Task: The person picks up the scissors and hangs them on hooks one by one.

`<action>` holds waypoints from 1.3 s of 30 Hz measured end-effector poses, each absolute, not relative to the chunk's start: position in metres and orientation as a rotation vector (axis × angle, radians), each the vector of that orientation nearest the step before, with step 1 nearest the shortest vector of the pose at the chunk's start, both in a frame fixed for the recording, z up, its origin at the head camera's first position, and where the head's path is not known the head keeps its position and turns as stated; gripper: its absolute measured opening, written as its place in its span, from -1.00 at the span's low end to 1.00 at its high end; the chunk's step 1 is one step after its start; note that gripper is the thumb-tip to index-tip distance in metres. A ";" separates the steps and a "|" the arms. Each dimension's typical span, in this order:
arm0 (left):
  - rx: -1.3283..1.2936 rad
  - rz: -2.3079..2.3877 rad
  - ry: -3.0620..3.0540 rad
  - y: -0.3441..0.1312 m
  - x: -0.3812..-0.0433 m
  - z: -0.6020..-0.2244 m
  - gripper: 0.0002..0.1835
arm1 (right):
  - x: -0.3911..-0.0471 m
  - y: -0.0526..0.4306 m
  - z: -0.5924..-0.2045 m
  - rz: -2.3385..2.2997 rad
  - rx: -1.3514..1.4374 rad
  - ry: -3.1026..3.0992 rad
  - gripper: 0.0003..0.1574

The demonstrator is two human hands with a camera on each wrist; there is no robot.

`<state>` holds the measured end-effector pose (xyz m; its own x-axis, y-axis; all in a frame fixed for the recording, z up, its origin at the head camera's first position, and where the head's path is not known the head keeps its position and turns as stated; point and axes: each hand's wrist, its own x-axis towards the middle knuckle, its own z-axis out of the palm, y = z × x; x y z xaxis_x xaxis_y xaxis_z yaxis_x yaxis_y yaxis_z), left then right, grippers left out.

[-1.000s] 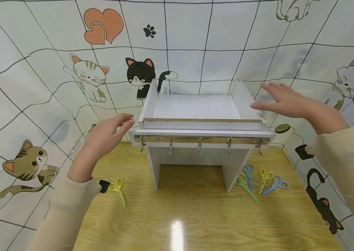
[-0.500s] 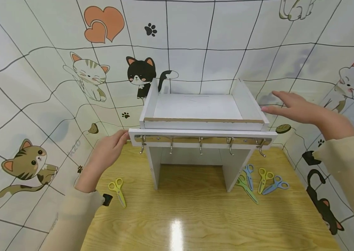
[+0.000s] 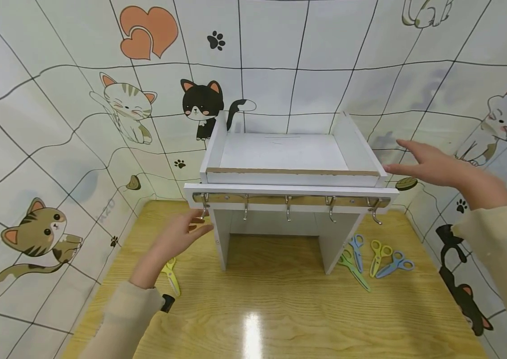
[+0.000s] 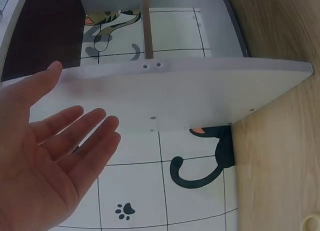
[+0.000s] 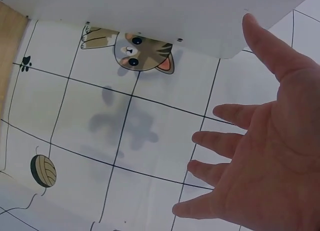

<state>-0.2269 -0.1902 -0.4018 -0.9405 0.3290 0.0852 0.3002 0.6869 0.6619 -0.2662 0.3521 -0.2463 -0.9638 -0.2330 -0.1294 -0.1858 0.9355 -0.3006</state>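
The white shelf unit [image 3: 276, 179] stands upright on the tabletop [image 3: 307, 309], its open tray uppermost and its two side panels [image 3: 222, 244] serving as legs. A brass-toned rail [image 3: 308, 201] along the front carries five metal hooks [image 3: 288, 207], all of them bare. The left hand [image 3: 177, 239] is beside the left panel, below the rail's end; its fingers are released, loosely extended and grasping nothing, though contact with the nearest hook or panel cannot be confirmed. The right hand [image 3: 442, 169] is raised at the right tray wall [image 3: 353, 144], fingers spread and likewise released; whether the thumb touches the wall cannot be told. Handling assessment: the boards appear to be rigid, coated panel, so the unit should be stiff, moderately heavy for its bulk and somewhat slippery on its smooth faces. Joints, judged by the small fastener marks [image 4: 153, 118] on the side, would tolerate straight lifting better than twisting. The recommended hold is one hand to each side panel, under the overhanging top, with level force; the hooks and thin front lip are unsuitable grips. Yellow scissors [image 3: 170, 274] lie near the left leg.
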 end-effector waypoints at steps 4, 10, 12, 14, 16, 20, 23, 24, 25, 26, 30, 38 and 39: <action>0.539 1.225 2.796 -0.182 -0.226 -0.411 -0.39 | -0.265 0.358 -0.258 -0.453 -0.314 2.915 0.19; 0.519 1.417 2.733 -0.168 -0.226 -0.422 -0.33 | -0.261 0.365 -0.282 -0.514 -0.318 2.897 0.10; 0.491 1.485 2.723 -0.164 -0.226 -0.427 -0.31 | -0.257 0.366 -0.292 -0.520 -0.325 2.897 0.03; 0.467 1.539 2.731 -0.160 -0.226 -0.432 -0.30 | -0.254 0.367 -0.301 -0.519 -0.331 2.898 -0.05; 0.448 1.591 2.735 -0.157 -0.226 -0.435 -0.30 | -0.251 0.368 -0.311 -0.524 -0.325 2.895 -0.09; 0.423 1.654 2.765 -0.151 -0.226 -0.441 -0.28 | -0.247 0.371 -0.328 -0.532 -0.313 2.888 -0.12; 0.418 1.693 2.791 -0.148 -0.226 -0.445 -0.28 | -0.243 0.373 -0.343 -0.556 -0.301 2.872 -0.10; 0.415 1.705 2.796 -0.147 -0.226 -0.446 -0.28 | -0.241 0.374 -0.348 -0.573 -0.299 2.867 -0.10; 0.410 1.712 2.805 -0.146 -0.226 -0.448 -0.30 | -0.240 0.374 -0.353 -0.580 -0.293 2.865 -0.10; 0.405 1.716 2.817 -0.145 -0.226 -0.449 -0.30 | -0.238 0.374 -0.358 -0.581 -0.291 2.866 -0.09; 0.386 1.650 2.922 -0.143 -0.225 -0.454 -0.35 | -0.230 0.372 -0.379 -0.578 -0.257 2.860 -0.07; 0.344 1.518 3.105 -0.136 -0.223 -0.455 -0.43 | -0.217 0.369 -0.423 -0.733 -0.317 2.844 -0.19; 0.340 1.519 3.109 -0.135 -0.223 -0.455 -0.42 | -0.216 0.369 -0.427 -0.742 -0.335 2.852 -0.20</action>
<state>-0.2234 -0.1354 -0.4550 -0.9259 0.0262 0.3768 0.3134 0.6103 0.7276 -0.2163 0.3690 -0.4274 -0.9593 -0.2591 -0.1124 -0.1715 0.8505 -0.4973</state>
